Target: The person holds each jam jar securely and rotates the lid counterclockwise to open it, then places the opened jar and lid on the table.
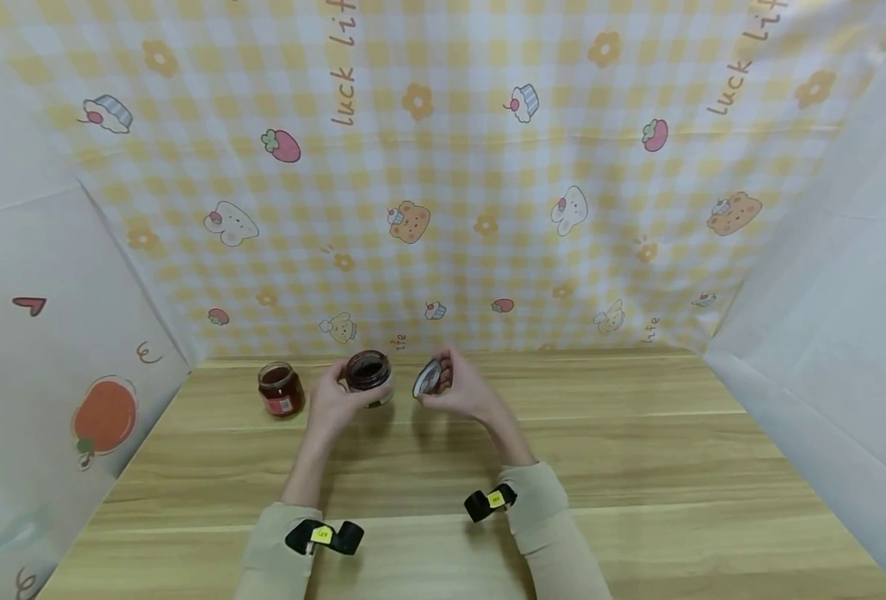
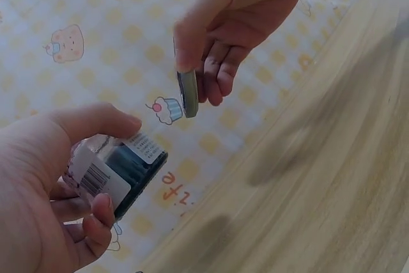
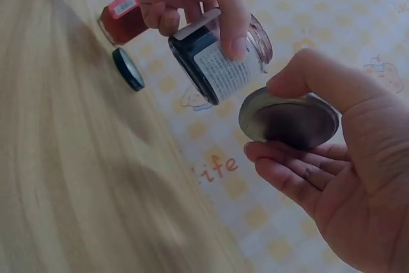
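Observation:
My left hand [image 1: 335,403] grips an uncapped glass jar [image 1: 368,377] with dark contents, its open mouth towards the head camera. In the left wrist view, printed labels show on the jar [image 2: 121,171], which is tilted and held clear of the table. To its right, my right hand [image 1: 463,388] pinches a round metal lid [image 1: 427,378] between thumb and fingers. The right wrist view shows this lid [image 3: 289,119] apart from the jar's rim, tilted up off the table.
A second uncapped jar [image 1: 281,390] with red contents stands on the wooden table [image 1: 638,467] left of my left hand. Near it lies a dark-rimmed lid [image 3: 128,69], seen in the right wrist view. A checked cloth [image 1: 488,167] hangs behind the table.

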Demonstrator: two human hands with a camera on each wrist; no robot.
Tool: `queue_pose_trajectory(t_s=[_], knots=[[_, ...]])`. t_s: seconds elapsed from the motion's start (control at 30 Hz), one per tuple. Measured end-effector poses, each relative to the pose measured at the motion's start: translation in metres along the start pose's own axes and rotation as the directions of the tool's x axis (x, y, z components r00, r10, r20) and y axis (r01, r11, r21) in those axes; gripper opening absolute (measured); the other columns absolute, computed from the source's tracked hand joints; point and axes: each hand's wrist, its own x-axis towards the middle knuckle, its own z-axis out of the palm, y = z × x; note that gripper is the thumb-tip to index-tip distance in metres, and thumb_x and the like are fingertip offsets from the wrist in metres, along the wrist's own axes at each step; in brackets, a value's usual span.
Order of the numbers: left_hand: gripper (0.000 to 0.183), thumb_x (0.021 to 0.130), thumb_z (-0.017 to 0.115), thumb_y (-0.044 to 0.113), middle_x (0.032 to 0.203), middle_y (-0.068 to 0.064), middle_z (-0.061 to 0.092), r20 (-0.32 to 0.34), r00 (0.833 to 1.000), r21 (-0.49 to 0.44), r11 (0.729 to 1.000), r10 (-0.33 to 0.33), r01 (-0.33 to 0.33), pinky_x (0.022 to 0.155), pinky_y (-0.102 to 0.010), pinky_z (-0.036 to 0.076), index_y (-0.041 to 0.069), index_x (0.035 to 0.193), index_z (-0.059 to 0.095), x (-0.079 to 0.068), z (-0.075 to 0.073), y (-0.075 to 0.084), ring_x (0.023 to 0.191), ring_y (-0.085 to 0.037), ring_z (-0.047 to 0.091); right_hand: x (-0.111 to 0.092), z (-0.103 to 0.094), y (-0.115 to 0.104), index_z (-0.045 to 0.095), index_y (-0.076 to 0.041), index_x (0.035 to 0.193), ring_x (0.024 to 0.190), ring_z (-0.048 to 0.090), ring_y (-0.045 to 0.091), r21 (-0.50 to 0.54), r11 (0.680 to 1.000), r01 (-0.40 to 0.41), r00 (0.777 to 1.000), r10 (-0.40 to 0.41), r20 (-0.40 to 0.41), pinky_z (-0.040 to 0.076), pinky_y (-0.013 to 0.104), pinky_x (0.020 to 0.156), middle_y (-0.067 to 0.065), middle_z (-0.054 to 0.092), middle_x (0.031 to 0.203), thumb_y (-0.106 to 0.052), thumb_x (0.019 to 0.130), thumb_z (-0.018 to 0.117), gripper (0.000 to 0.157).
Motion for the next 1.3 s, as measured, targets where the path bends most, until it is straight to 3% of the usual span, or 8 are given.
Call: queue_pose_trajectory(t_s=[0.27, 0.63, 0.9, 1.13, 1.3], knots=[[0.077, 0.073, 0.092, 0.028, 0.137, -0.020, 0.057, 0.027, 0.999, 0.001, 0.999, -0.032, 0.032, 0.110, -0.052, 0.035, 0.002, 0.136, 0.056, 0.003, 0.000, -0.009, 0.130, -0.035, 0.049, 0.002, 0.009, 0.009, 0.049, 0.007, 0.124, 0.086, 0.063, 0.017, -0.039, 0.999, -0.031, 0.999, 0.030, -0.019, 0.056, 0.027, 0.077, 0.013, 0.063, 0.100, -0.006, 0.079, 0.085, 0.059], [0.069, 0.074, 0.090, 0.026, 0.135, -0.019, 0.058, 0.038, 0.998, 0.021, 0.999, -0.045, 0.044, 0.107, -0.053, 0.037, 0.004, 0.133, 0.059, 0.003, 0.001, -0.016, 0.127, -0.035, 0.049, 0.002, 0.015, 0.016, 0.053, 0.008, 0.125, 0.086, 0.064, 0.017, -0.086, 0.994, -0.061, 0.998, 0.063, 0.018, 0.056, 0.027, 0.077, 0.011, 0.065, 0.099, -0.009, 0.078, 0.087, 0.061], [0.075, 0.074, 0.090, 0.025, 0.138, -0.020, 0.056, 0.015, 0.998, 0.023, 0.998, -0.060, 0.059, 0.107, -0.052, 0.038, 0.003, 0.137, 0.057, 0.005, 0.003, -0.023, 0.129, -0.036, 0.049, 0.001, 0.020, 0.020, 0.056, 0.005, 0.124, 0.087, 0.061, 0.016, -0.131, 0.987, -0.096, 0.995, 0.100, 0.024, 0.054, 0.027, 0.077, 0.008, 0.063, 0.098, -0.014, 0.077, 0.089, 0.060], [0.070, 0.074, 0.091, 0.022, 0.135, -0.024, 0.057, 0.009, 0.998, 0.013, 0.998, -0.060, 0.060, 0.105, -0.051, 0.040, -0.001, 0.132, 0.059, 0.006, 0.005, -0.028, 0.125, -0.036, 0.052, 0.000, 0.027, 0.027, 0.055, 0.000, 0.128, 0.085, 0.058, 0.012, -0.244, 0.959, -0.147, 0.988, 0.151, 0.000, 0.051, 0.027, 0.077, 0.002, 0.062, 0.096, -0.024, 0.078, 0.089, 0.064], [0.069, 0.074, 0.090, 0.024, 0.130, -0.023, 0.060, 0.000, 0.998, 0.034, 0.998, -0.058, 0.058, 0.100, -0.051, 0.044, -0.001, 0.131, 0.059, 0.005, 0.007, -0.032, 0.118, -0.037, 0.055, 0.002, 0.030, 0.030, 0.058, -0.002, 0.121, 0.077, 0.057, 0.011, -0.316, 0.941, -0.125, 0.991, 0.134, 0.009, 0.049, 0.026, 0.068, 0.000, 0.062, 0.089, -0.029, 0.079, 0.087, 0.058]])
